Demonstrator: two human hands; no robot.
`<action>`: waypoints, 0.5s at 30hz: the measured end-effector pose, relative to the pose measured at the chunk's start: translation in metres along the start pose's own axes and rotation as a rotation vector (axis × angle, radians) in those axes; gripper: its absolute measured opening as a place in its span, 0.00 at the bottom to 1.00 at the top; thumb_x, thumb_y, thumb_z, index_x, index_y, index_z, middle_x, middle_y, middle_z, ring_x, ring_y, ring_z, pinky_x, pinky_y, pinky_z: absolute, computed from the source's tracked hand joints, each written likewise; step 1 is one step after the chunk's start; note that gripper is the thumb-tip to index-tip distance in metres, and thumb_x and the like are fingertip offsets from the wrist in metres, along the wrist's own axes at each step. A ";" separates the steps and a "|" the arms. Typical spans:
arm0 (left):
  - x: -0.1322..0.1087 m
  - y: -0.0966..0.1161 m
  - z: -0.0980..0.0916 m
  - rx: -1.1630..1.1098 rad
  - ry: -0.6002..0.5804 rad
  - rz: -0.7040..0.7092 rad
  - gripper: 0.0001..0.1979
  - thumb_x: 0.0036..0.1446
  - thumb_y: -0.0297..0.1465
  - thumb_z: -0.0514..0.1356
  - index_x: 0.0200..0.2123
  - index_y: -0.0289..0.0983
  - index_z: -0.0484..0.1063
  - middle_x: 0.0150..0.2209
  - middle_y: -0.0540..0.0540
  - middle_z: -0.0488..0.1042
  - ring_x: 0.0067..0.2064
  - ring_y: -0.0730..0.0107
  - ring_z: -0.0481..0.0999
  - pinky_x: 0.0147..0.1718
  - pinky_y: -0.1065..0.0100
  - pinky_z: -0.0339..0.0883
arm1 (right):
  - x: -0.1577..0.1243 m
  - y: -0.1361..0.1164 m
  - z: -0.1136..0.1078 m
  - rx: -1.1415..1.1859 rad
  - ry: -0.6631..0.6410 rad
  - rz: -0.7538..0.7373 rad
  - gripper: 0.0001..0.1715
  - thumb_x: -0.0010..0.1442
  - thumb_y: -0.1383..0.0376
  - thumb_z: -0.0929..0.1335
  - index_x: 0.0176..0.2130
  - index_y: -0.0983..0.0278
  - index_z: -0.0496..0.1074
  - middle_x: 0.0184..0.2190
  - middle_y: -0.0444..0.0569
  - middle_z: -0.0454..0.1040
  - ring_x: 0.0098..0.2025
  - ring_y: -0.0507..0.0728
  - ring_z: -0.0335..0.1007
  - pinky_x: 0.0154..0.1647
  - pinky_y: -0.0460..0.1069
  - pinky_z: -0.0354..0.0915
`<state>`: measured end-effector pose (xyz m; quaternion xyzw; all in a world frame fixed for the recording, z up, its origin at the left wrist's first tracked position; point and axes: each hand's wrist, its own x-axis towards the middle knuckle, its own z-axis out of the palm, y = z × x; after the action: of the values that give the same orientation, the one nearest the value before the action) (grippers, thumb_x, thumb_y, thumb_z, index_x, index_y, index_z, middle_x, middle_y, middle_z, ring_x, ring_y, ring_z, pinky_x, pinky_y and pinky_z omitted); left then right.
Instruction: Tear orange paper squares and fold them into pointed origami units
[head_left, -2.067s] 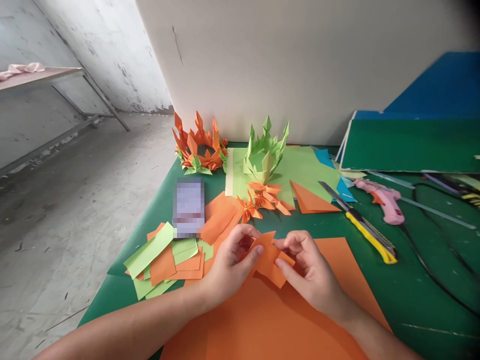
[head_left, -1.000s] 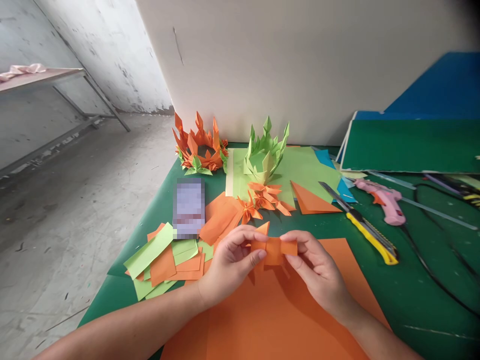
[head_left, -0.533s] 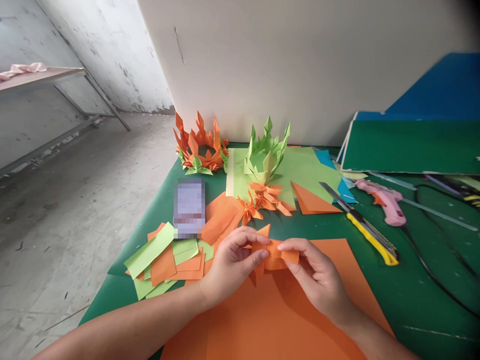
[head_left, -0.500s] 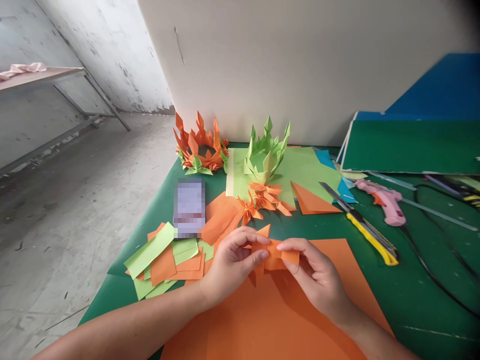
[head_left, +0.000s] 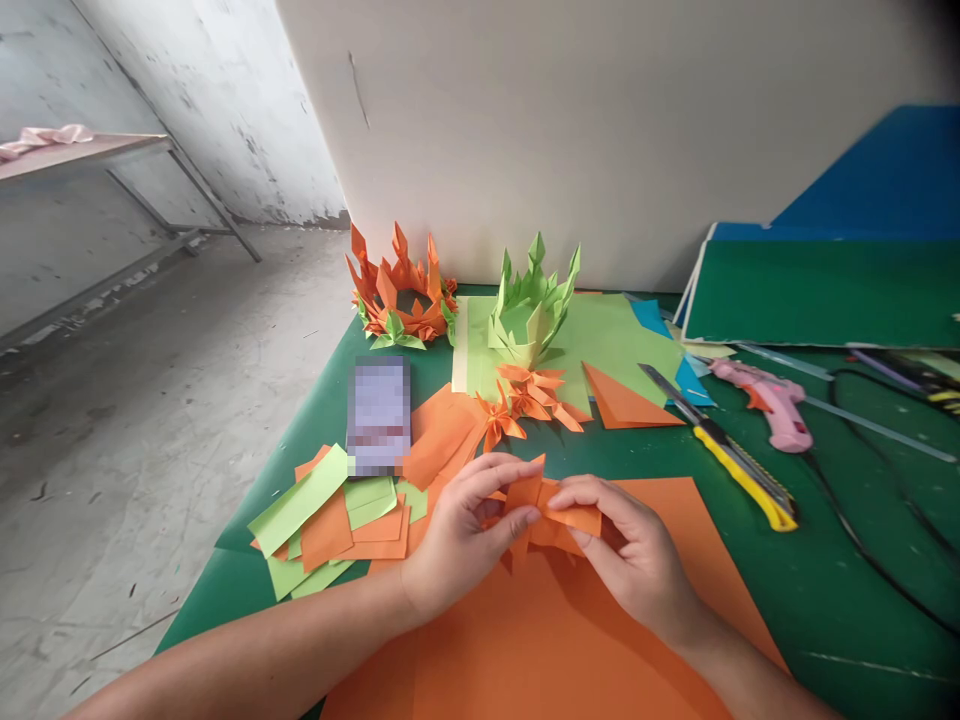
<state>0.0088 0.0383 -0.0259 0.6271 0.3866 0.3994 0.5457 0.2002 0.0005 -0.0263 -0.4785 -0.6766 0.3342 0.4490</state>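
Note:
Both my hands pinch a small folded orange paper piece (head_left: 551, 505) just above a large orange sheet (head_left: 570, 630) on the green table (head_left: 840, 590). My left hand (head_left: 465, 535) grips its left end between thumb and fingers. At the right end, my right hand (head_left: 626, 550) holds it with thumb and forefinger closed on a flap. Part of the piece is hidden by my fingers.
Behind stand an orange paper crown (head_left: 397, 295) and a green paper crown (head_left: 531, 305), with orange paper flowers (head_left: 529, 395) in front. Cut paper rectangles (head_left: 330, 515) and a phone (head_left: 377, 415) lie at left. A yellow utility knife (head_left: 720, 445) and pink glue gun (head_left: 769, 400) lie at right.
The orange piece has been refolded from a loose flat shape into a narrower folded one, and my hands have shifted slightly lower and pressed closer together on it.

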 end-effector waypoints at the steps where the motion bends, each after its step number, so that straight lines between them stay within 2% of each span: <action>1: 0.000 0.000 0.000 0.006 0.001 -0.002 0.17 0.58 0.30 0.63 0.51 0.47 0.75 0.47 0.43 0.72 0.48 0.61 0.73 0.35 0.70 0.73 | 0.000 0.000 0.000 -0.003 -0.005 -0.003 0.16 0.59 0.74 0.64 0.41 0.56 0.72 0.39 0.46 0.77 0.45 0.56 0.74 0.47 0.49 0.70; 7: -0.001 -0.001 0.000 0.032 0.020 -0.003 0.14 0.61 0.29 0.60 0.49 0.47 0.76 0.47 0.44 0.72 0.49 0.64 0.74 0.38 0.70 0.74 | 0.000 -0.001 -0.001 -0.015 -0.043 -0.001 0.17 0.60 0.73 0.63 0.43 0.56 0.73 0.41 0.45 0.77 0.47 0.57 0.74 0.49 0.49 0.70; 11: -0.001 -0.001 0.001 0.065 0.018 0.027 0.14 0.60 0.28 0.61 0.48 0.45 0.76 0.46 0.44 0.73 0.46 0.67 0.75 0.36 0.72 0.73 | -0.001 0.000 0.003 0.036 0.008 0.080 0.10 0.63 0.69 0.64 0.43 0.56 0.71 0.41 0.46 0.76 0.47 0.57 0.74 0.46 0.48 0.71; 15: -0.002 0.000 0.003 0.075 -0.016 0.115 0.15 0.60 0.25 0.60 0.49 0.44 0.75 0.45 0.44 0.72 0.43 0.69 0.75 0.37 0.71 0.74 | -0.002 0.000 0.006 0.158 0.045 0.170 0.04 0.64 0.66 0.65 0.40 0.57 0.69 0.39 0.46 0.75 0.47 0.56 0.73 0.45 0.47 0.72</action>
<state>0.0106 0.0356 -0.0263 0.6714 0.3604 0.4103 0.5010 0.1947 -0.0010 -0.0295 -0.5045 -0.5950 0.4126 0.4703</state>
